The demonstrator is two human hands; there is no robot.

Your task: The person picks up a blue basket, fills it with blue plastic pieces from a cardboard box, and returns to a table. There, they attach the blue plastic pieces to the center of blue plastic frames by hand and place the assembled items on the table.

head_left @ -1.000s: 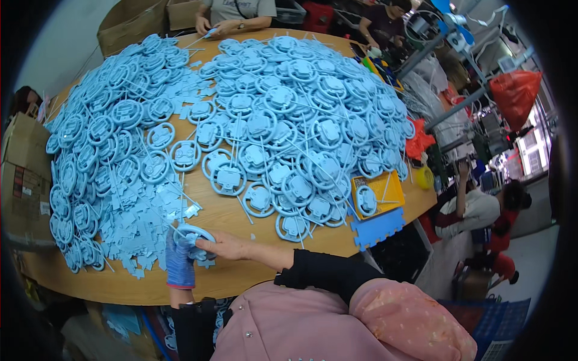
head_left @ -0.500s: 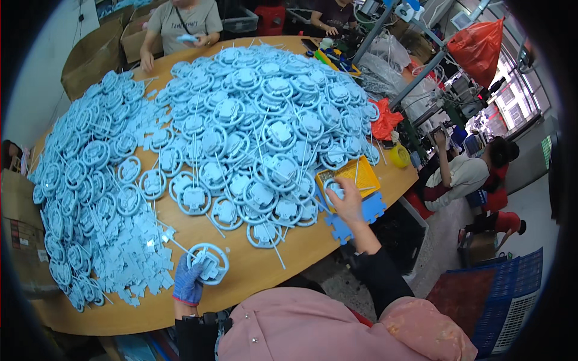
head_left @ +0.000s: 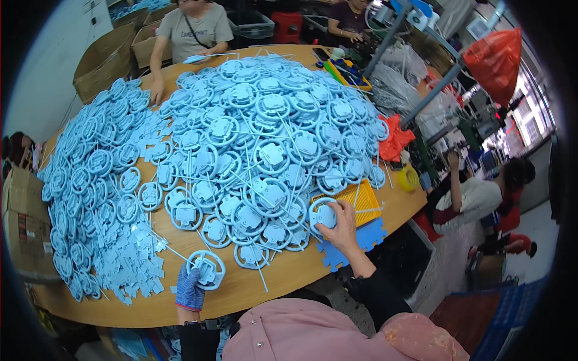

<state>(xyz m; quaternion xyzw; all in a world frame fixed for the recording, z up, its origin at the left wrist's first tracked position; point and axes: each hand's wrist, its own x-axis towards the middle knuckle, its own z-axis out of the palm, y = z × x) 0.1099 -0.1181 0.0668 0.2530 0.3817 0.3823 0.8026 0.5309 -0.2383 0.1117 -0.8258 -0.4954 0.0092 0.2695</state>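
In my gloved left hand [head_left: 189,290], near the table's front edge, is a light blue ring-shaped plastic part [head_left: 212,278] like a small steering wheel. A thin light blue rod runs from it up and left toward loose flat pieces [head_left: 129,265]. My bare right hand [head_left: 343,230] grips another light blue wheel [head_left: 314,218] by its right side, thumb in front of it. That wheel is tilted up between the big pile of wheels [head_left: 271,153] and a yellow basket [head_left: 374,204]. Fingertips behind it are partly hidden.
Beneath the basket lies a blue foam mat [head_left: 370,236]. A second heap of wheels [head_left: 99,162] covers the table's left. A yellow tape roll [head_left: 409,178] and red bag [head_left: 394,139] sit at the right edge. Across the table, a person [head_left: 194,33] reaches toward the heap.
My right hand has moved from over the yellow basket leftward to the pile's edge, its wheel now in fuller view. My left hand keeps its wheel. The person opposite has reached farther forward.
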